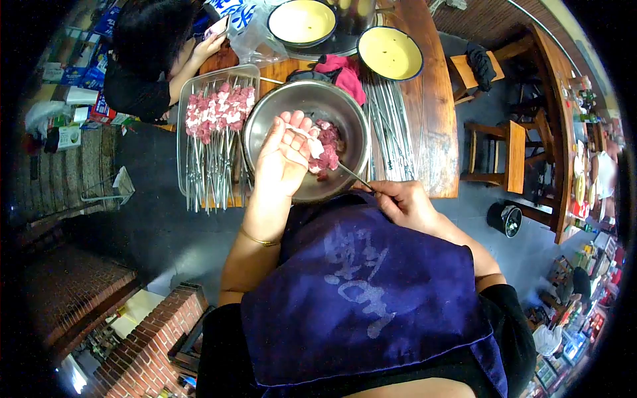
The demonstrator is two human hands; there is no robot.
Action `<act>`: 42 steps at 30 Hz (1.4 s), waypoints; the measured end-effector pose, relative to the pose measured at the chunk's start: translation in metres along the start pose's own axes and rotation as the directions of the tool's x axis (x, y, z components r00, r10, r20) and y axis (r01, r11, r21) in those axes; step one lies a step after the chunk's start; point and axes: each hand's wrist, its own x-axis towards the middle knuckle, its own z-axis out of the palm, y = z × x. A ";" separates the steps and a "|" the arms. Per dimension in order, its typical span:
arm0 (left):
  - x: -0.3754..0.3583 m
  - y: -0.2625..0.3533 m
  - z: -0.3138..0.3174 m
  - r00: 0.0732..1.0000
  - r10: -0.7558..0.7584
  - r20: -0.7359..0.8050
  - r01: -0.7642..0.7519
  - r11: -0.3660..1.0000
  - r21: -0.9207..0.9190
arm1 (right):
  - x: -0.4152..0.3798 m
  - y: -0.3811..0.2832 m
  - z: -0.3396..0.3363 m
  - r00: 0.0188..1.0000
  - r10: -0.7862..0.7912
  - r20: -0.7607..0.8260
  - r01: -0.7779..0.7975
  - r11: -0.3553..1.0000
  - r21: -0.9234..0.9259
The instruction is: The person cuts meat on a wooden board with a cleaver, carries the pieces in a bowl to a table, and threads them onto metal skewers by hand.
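My left hand [284, 159] is palm up over the steel bowl [265, 109], its fingers curled a little. A pale piece of meat [312, 140] lies across those fingers. My right hand [403, 200] is closed round the handle end of a metal skewer [353, 175], in front of the bowl's right rim. The skewer slants up and left into the bowl, and red meat [324, 158] is at its far end. More cut meat [326, 131] lies in the bowl, partly behind my left hand.
Left of the bowl, a clear plastic tray [182, 159] holds many loaded skewers [222, 109]. Bare skewers [391, 132] lie to its right. Two yellow enamel basins [390, 53] and a pink cloth [348, 78] are behind. A person with a phone [217, 28] sits at the far left.
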 end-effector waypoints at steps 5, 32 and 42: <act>0.000 -0.003 -0.003 1.000 0.023 -0.003 -0.022 0.999 0.046 | 0.000 0.002 0.003 1.000 -0.026 -0.009 0.026 1.000 0.005; -0.017 -0.030 0.025 0.986 -0.156 0.064 0.159 0.986 -0.048 | 0.013 -0.004 0.011 0.994 0.092 -0.064 -0.081 0.985 0.153; 0.012 -0.034 -0.024 0.916 -0.195 0.352 0.190 0.981 0.047 | 0.018 -0.006 0.002 0.986 0.164 0.024 -0.165 0.954 0.250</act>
